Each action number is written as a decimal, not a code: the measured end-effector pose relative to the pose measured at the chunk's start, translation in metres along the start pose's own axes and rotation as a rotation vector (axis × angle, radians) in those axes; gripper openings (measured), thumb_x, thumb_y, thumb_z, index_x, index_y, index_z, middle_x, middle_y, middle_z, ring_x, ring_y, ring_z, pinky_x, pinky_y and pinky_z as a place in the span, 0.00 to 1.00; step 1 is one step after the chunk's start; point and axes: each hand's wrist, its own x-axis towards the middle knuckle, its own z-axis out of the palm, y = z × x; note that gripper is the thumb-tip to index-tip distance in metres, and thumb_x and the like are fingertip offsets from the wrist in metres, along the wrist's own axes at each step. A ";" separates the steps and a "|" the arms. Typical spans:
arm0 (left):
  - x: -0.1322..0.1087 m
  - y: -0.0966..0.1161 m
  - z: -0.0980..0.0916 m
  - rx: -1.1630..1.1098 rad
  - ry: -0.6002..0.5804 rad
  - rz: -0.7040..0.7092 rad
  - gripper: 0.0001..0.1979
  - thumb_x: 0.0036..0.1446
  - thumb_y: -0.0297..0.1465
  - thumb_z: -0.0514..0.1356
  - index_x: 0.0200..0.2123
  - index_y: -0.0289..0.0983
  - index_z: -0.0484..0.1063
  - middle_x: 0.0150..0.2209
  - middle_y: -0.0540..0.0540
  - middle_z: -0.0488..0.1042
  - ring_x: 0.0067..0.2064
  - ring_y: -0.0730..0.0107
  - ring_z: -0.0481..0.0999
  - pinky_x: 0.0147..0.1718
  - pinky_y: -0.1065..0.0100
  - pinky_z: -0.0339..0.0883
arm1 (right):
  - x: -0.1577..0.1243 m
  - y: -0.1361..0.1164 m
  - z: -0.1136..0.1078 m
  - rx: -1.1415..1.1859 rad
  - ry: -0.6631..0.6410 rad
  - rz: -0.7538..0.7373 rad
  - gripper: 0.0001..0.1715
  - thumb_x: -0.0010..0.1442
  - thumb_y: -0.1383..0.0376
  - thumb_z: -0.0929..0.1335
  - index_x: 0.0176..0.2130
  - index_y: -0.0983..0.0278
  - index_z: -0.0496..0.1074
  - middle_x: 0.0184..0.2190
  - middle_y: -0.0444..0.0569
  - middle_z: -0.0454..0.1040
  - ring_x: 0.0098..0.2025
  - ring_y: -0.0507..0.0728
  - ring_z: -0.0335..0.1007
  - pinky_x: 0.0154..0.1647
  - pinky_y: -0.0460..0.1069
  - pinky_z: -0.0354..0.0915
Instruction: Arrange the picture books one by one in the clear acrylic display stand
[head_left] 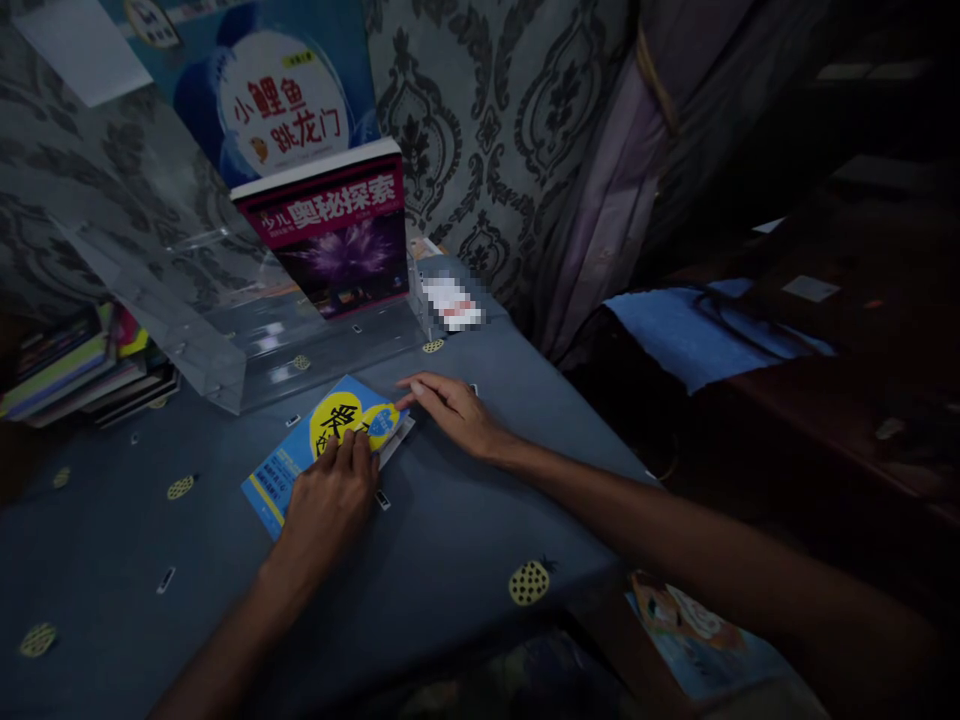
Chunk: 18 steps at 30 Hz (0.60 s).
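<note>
A small book (289,468) with a blue and yellow cover lies slantwise on the table. My left hand (335,490) rests on top of its cover, fingers laid flat and the thumb hidden. At the book's upper right corner, my right hand (450,408) is closed, thumb and forefinger together at the cover's edge. Along the right side the cover stands slightly apart from the pages beneath. Just behind stands a clear acrylic rack (217,360), which holds a purple-and-black book (349,255) with a tall blue book (285,100) behind it.
A dark blue cloth with pineapple prints covers the table (465,610). Stacked books (90,375) lie at the left. A blurred white item (452,300) sits beside the rack. Right of the table edge are a blue cloth (712,335) and, lower down, a picture book (697,635).
</note>
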 end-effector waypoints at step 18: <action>-0.001 0.000 -0.001 -0.002 0.008 0.014 0.16 0.68 0.26 0.49 0.51 0.24 0.70 0.51 0.27 0.76 0.51 0.45 0.78 0.44 0.53 0.77 | -0.001 -0.003 -0.002 -0.039 -0.020 -0.008 0.20 0.71 0.61 0.59 0.46 0.63 0.77 0.37 0.48 0.83 0.41 0.55 0.78 0.45 0.50 0.68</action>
